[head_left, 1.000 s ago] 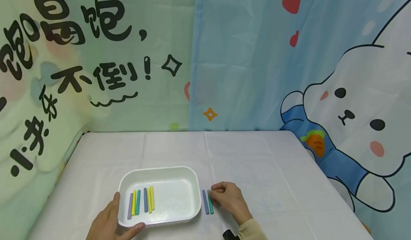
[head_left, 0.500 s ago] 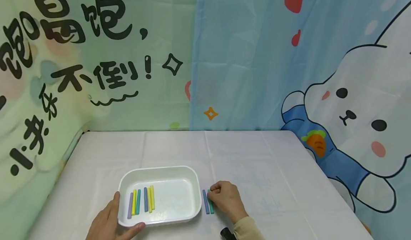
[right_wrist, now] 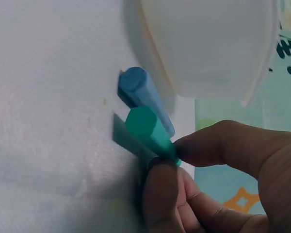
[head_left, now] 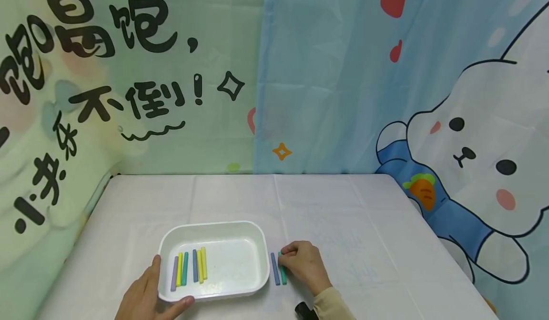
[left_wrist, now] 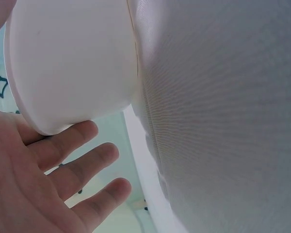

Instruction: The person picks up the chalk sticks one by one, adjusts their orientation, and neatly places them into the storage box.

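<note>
A white tray (head_left: 227, 289) stands on the table, with purple, yellow, green and blue chalk sticks lying in its left half. My left hand (head_left: 143, 294) rests against the tray's near left corner, thumb along the front and fingers along the side. In the left wrist view, its fairly straight fingers (left_wrist: 82, 170) spread beside the tray wall. Right of the tray, my right hand (head_left: 305, 265) pinches a green chalk stick (right_wrist: 148, 126) between thumb and fingers at its far end. A blue chalk stick (head_left: 275, 269) lies on the cloth between that stick and the tray.
White cloth (head_left: 364, 244) covers the table. Near the front edge, beside the right sleeve (head_left: 332, 303), is a black object (head_left: 305, 310), partly cut off by the frame. A printed curtain (head_left: 317, 82) hangs behind the table.
My right hand and sleeve have shifted slightly left, and the fingers stay on the green chalk stick. The left hand and the tray look the same.
</note>
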`<state>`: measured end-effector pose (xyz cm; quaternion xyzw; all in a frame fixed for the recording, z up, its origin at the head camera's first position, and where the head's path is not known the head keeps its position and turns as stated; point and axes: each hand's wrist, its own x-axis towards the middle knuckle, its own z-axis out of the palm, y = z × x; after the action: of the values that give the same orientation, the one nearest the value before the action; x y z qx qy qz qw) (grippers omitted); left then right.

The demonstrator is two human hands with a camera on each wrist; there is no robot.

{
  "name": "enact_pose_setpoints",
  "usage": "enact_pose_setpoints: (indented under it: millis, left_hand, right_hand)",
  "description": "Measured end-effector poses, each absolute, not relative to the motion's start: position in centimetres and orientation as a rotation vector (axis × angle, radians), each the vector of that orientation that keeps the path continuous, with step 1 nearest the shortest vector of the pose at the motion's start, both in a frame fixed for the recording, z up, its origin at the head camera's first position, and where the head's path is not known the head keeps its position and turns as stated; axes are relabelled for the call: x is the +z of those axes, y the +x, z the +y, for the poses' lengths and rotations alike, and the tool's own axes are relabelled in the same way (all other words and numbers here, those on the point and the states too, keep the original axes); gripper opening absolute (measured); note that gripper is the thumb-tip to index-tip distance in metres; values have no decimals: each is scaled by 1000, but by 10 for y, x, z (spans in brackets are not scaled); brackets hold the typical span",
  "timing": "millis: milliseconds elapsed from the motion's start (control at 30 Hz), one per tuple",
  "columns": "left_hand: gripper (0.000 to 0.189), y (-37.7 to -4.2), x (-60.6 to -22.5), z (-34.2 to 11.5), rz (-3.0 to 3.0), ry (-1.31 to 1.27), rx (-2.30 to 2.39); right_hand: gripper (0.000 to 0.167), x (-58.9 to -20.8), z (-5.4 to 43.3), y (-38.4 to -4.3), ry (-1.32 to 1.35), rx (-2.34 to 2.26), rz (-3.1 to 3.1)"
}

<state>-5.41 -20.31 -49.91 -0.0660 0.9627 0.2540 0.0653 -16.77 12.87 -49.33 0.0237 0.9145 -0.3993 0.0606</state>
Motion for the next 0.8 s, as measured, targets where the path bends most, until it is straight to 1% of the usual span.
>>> enact_pose_setpoints:
  millis: [300,500,800]
  left_hand:
    - [134,-53,-499,-204,2924,-182,771]
    - [134,-54,-501,-204,2910,-187,768]
    - [132,-53,-498,-202,2944,-176,767]
  right_hand:
    - [27,-476,130,-170,185,-1570,2475]
    - [33,-455,120,-169,109,-1741,2327]
    - [36,-436,96,-167,24,-1816,2208]
